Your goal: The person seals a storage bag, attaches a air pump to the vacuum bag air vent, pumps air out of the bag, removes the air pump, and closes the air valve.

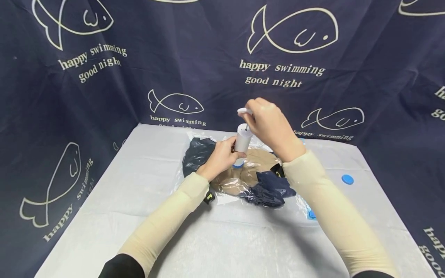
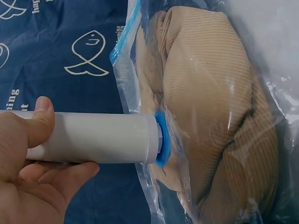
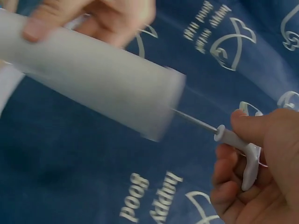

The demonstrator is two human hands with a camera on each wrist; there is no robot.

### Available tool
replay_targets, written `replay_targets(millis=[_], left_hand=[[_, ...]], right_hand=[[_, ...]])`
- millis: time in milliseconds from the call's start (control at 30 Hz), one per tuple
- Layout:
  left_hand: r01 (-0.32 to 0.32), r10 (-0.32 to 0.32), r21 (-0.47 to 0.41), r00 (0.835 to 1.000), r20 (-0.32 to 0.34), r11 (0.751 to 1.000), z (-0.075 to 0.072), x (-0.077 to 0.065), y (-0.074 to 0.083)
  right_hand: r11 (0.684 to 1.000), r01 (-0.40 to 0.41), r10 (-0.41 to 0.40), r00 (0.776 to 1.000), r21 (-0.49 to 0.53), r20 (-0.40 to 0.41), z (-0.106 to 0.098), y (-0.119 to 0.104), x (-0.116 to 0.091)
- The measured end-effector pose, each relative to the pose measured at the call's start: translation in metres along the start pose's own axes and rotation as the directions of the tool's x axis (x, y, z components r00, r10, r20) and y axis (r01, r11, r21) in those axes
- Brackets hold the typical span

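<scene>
- One clear bag point(image 1: 240, 185) lay on the bench point(image 1: 226, 235), soft and probably slippery; the clothes point(image 1: 269, 189) inside could not be counted.
- The left hand point(image 1: 222, 154) gripped the one white pump point(image 1: 242, 142) around its middle, a sound hold; roughly upright, its end at the one blue valve point(image 2: 163, 140), it seemed light, stiff and smooth.
- The right hand point(image 1: 269, 121) gripped its one handle point(image 1: 244, 110); the thin rod point(image 3: 196, 121) looked liable to bend if pushed sideways.
- One blue disc point(image 1: 347, 179) lay well apart from the bag.
</scene>
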State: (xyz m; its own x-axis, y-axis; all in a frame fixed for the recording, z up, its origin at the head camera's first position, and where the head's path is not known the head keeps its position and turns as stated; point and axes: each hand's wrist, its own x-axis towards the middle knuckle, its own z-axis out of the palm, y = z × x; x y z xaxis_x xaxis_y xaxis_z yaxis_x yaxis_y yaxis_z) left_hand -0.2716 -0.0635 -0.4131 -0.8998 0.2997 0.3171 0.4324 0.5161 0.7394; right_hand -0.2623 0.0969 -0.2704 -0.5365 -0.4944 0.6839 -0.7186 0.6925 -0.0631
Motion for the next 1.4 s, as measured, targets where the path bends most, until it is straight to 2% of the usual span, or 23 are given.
replay_targets(millis=[133,233,500,900,1100,1400], left_hand=[[-0.005,0.005,0.013,1.0,0.005,1.0,-0.001,0.0,0.0],[-0.007,0.007,0.017,1.0,0.008,1.0,-0.001,0.0,0.0],[-0.003,0.004,0.035,1.0,-0.005,0.999,0.0,0.0,-0.002],[-0.009,0.009,0.044,1.0,-0.005,0.999,0.001,0.0,-0.001],[-0.01,0.01,0.054,1.0,-0.009,0.998,0.002,0.001,-0.002],[-0.013,0.014,0.07,1.0,-0.012,0.997,0.001,0.001,0.0]], right_hand=[[0.999,-0.037,0.038,0.994,-0.014,0.104,0.012,0.0,-0.01],[0.998,-0.053,0.058,0.988,-0.043,0.141,0.019,0.0,-0.015],[0.991,-0.063,0.077,0.99,-0.119,0.117,0.025,0.001,-0.018],[0.986,-0.086,0.109,0.982,-0.146,0.153,0.008,-0.003,-0.008],[0.987,-0.097,0.109,0.99,-0.126,0.091,-0.003,-0.004,0.0],[0.991,-0.086,0.08,0.995,-0.103,-0.066,-0.024,-0.006,0.015]])
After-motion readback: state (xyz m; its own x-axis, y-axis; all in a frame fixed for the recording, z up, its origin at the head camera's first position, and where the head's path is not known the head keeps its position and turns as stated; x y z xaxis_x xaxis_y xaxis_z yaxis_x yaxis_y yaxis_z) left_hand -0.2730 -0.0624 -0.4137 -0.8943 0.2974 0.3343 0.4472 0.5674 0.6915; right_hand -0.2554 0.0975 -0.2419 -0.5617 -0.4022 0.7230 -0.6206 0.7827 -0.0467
